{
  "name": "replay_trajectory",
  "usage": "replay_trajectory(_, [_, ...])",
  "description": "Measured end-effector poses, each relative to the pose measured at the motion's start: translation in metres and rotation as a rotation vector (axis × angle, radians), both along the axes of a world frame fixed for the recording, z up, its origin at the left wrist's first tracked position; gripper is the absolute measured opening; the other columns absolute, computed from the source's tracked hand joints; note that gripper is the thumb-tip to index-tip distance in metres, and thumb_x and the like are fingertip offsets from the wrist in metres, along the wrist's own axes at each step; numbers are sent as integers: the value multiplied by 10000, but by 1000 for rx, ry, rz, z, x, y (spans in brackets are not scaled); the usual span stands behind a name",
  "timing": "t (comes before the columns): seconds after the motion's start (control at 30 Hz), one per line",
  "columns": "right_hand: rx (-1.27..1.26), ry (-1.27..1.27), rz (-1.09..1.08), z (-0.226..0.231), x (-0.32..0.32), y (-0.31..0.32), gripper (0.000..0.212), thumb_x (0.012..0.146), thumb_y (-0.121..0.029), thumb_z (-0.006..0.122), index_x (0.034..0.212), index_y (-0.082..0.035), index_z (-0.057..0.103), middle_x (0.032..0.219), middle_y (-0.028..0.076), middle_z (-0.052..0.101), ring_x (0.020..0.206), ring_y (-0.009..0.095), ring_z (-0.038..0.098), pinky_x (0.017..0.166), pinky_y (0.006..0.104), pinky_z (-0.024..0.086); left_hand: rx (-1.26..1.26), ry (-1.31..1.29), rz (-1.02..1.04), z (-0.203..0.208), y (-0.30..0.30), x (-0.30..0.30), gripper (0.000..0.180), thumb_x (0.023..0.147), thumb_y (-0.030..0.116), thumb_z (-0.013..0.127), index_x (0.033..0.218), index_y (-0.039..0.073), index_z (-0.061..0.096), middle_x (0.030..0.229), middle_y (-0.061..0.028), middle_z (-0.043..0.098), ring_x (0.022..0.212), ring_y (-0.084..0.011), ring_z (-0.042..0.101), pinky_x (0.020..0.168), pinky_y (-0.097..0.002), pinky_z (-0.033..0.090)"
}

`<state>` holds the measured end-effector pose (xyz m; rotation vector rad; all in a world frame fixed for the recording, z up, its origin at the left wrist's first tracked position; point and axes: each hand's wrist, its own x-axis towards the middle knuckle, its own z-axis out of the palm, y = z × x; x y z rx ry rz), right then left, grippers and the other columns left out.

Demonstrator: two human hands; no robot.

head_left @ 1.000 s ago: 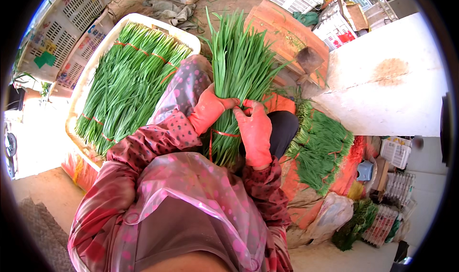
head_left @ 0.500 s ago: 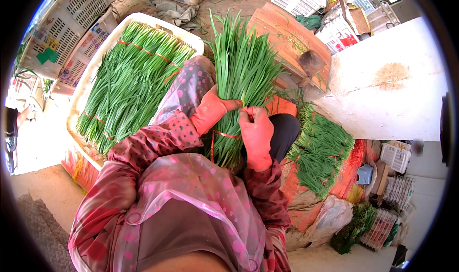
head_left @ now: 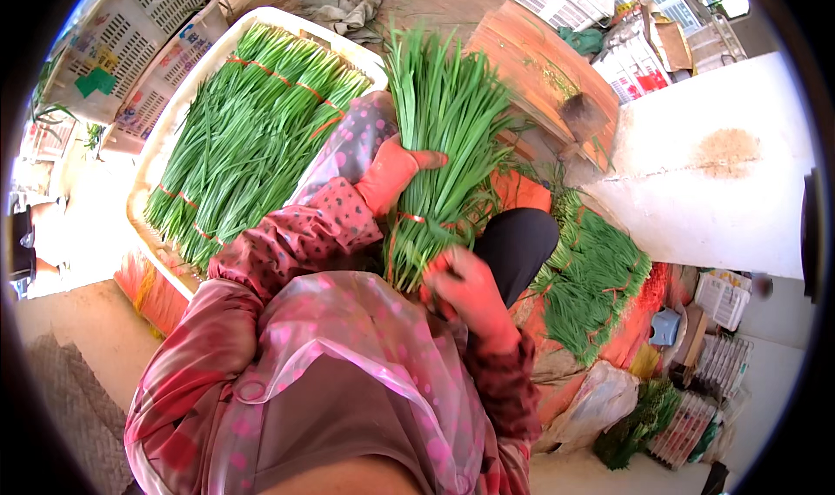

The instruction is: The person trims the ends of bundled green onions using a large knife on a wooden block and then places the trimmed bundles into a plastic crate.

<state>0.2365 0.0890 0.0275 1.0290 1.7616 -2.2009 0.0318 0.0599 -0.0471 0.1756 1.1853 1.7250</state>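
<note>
A thick bunch of garlic chives (head_left: 448, 112) stands upright before my lap, leaves pointing away from me. A red tie (head_left: 417, 218) circles its lower part. My left hand (head_left: 390, 175), in an orange-pink rubber glove, is wrapped around the bunch at mid-height, thumb across the front. My right hand (head_left: 465, 286), gloved alike, is beside the cut ends at the near side; motion blurs its fingers, so what they hold cannot be made out. To the left, a cream plastic crate (head_left: 143, 182) holds rows of tied chive bunches (head_left: 252, 138).
More chives (head_left: 596, 277) lie on orange-red sheeting to my right. Beyond them is a white block (head_left: 713, 173). A reddish wooden board (head_left: 531, 69) lies ahead, and stacked white crates (head_left: 130, 34) stand at the far left. A blue stool (head_left: 665, 325) is at the right.
My right hand has left the middle of the bunch and moved down toward the cut ends. My left hand still grips the chives, slightly higher in the picture.
</note>
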Motion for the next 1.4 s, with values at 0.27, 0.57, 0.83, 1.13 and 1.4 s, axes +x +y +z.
replay_trajectory(0.27, [301,-64,-340,-17,45,58,434,948,-190,603,1335,0,548,1030,58,688,805,145,664,718,274,519,217,-178,-75,20,3,-27,398,836,53,669,1217,-34,598,1053,-153,710,869,-279,707,837,-401,577])
replay_trajectory(0.57, [256,446,-645,-58,-47,58,474,865,-148,721,1265,42,552,1208,90,627,1080,199,594,946,347,459,220,81,-195,23,5,3,647,874,269,730,1370,-50,464,1230,-143,636,1093,-250,632,972,-373,499])
replay_trajectory(0.83, [481,403,-624,-23,-59,35,383,872,-77,704,1223,15,583,1115,71,664,985,174,614,903,326,470,113,261,-195,26,11,-1,566,835,91,732,1325,-54,489,1153,-139,653,1013,-237,650,918,-385,523])
replay_trajectory(1.13, [455,328,-568,-24,-67,44,439,872,-128,712,1253,26,558,1171,69,653,1042,175,607,938,327,464,70,173,-123,36,-10,6,435,816,-69,609,1250,-38,586,1112,-150,685,938,-270,693,857,-397,557])
replay_trajectory(1.4, [207,536,-931,-57,-55,61,468,838,-26,667,1286,21,542,1179,87,642,1032,195,611,949,337,471,161,-193,-49,30,-16,4,404,810,-30,615,1214,-33,608,1048,-149,704,872,-276,706,800,-407,584])
